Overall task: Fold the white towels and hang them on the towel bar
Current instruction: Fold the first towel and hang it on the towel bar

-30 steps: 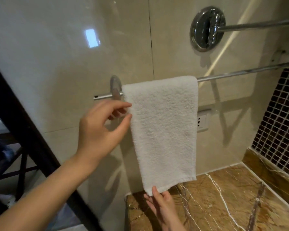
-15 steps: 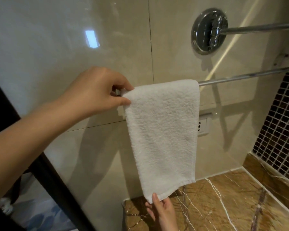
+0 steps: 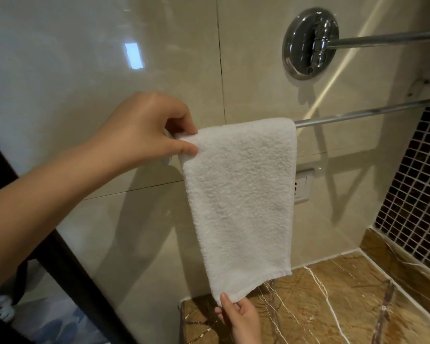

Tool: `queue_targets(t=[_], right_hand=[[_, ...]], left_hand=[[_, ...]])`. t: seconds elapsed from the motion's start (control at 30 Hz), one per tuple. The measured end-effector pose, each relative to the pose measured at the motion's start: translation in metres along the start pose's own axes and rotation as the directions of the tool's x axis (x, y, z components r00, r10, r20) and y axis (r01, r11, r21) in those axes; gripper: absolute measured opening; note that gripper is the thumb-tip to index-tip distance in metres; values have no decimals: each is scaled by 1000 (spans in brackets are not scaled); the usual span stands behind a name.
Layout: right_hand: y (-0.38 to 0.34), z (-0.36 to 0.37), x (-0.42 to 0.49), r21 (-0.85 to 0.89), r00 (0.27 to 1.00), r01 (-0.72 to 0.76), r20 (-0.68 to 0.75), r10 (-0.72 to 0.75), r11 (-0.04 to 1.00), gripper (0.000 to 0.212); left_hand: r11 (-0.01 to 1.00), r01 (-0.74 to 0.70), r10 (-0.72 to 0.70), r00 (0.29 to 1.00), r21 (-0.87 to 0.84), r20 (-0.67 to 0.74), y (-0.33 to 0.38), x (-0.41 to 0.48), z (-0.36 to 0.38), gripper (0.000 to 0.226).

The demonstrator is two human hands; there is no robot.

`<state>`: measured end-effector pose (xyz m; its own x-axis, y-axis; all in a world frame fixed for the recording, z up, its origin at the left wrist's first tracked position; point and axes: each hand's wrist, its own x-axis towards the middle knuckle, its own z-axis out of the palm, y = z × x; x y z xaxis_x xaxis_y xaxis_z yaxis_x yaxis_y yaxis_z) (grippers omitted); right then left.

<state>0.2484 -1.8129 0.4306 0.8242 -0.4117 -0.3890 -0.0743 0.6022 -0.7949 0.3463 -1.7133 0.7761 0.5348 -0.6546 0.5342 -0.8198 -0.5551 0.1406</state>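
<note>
A folded white towel (image 3: 241, 199) hangs over the thin chrome towel bar (image 3: 368, 112) on the beige tiled wall. My left hand (image 3: 149, 130) pinches the towel's upper left corner at the bar, thumb and fingers closed on the cloth. My right hand (image 3: 241, 319) holds the towel's lower left corner from below, just above the counter. The bar's left end and its bracket are hidden behind my left hand and the towel.
A second, thicker chrome bar (image 3: 387, 38) with a round wall mount (image 3: 308, 43) runs above. A wall socket (image 3: 302, 187) sits right of the towel. A brown marble counter (image 3: 333, 306) lies below, with dark mosaic tiles (image 3: 415, 194) at right and a black frame (image 3: 67, 274) at left.
My left hand rose from beside the towel's edge to the bar and closed on the towel's upper left corner. The right hand kept its hold at the bottom corner.
</note>
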Motion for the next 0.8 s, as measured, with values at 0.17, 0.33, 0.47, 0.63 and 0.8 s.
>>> queue_targets(t=[0.17, 0.33, 0.47, 0.63, 0.8], right_hand=[[-5, -5, 0, -36, 999, 46, 17, -45, 998, 10], [-5, -11, 2, -42, 998, 67, 23, -66, 997, 13], [-5, -15, 3, -46, 995, 101, -7, -101, 994, 12], [-15, -29, 9, -39, 986, 161, -39, -162, 986, 10], [-22, -41, 16, -71, 976, 206, -51, -210, 976, 14]], left_hand=[[1000, -25, 25, 1000, 3, -17, -1, -1, 4, 20], [1000, -18, 18, 1000, -9, -22, 1, -2, 5, 21], [1000, -21, 21, 1000, 9, -18, 6, 1, 7, 20], [997, -48, 50, 998, 56, -33, 16, 7, 14, 21], [998, -31, 33, 999, 56, -29, 23, 14, 22, 21]])
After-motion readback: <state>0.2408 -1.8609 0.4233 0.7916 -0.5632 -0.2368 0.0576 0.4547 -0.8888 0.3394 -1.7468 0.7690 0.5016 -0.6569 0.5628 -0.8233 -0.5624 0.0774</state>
